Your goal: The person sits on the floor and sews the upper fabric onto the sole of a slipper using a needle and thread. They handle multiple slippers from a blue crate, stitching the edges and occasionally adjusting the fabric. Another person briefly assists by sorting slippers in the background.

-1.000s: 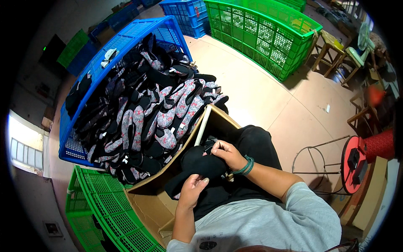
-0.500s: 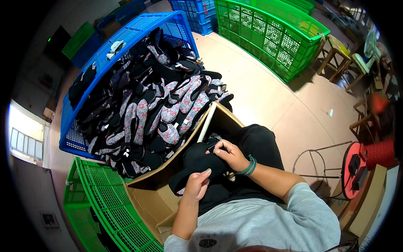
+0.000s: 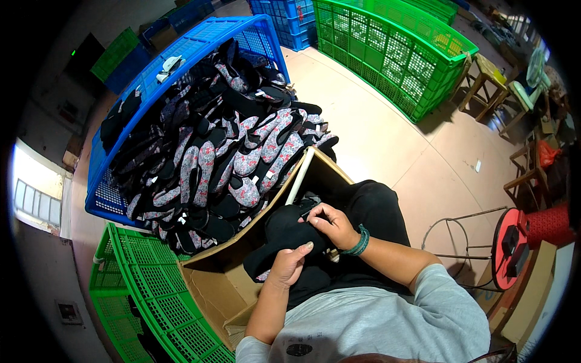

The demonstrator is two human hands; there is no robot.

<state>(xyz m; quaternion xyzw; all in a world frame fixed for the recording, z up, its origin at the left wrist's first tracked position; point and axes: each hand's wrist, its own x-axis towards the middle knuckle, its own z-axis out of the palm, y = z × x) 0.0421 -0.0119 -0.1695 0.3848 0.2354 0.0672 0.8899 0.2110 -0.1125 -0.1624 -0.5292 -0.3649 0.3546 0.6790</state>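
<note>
Over my lap I hold a black cloth shoe (image 3: 279, 239); a bit of floral fabric shows at its lower left edge. My left hand (image 3: 290, 266) is closed on the near side, its thumb lying on top and the fingers hidden underneath. At the far edge, my right hand (image 3: 336, 228) is closed in a pinch between thumb and forefinger. Something small and dark is at those fingertips, but it cannot be made out against the black cloth. Beyond my hands lies a large heap of black shoes (image 3: 247, 160) with floral insoles, spilling from a tipped blue crate (image 3: 212, 27).
An open cardboard box (image 3: 212, 290) with a pale rod (image 3: 301, 175) at its edge stands against my lap. Beside it is a green crate (image 3: 139, 266). Another green crate (image 3: 375, 54) stands far right. At right are a red round-topped stool (image 3: 502, 251) and wooden stools (image 3: 484, 81).
My right fingers have shifted slightly at the shoe's far edge. The left hand keeps its hold, and the view has tilted a little.
</note>
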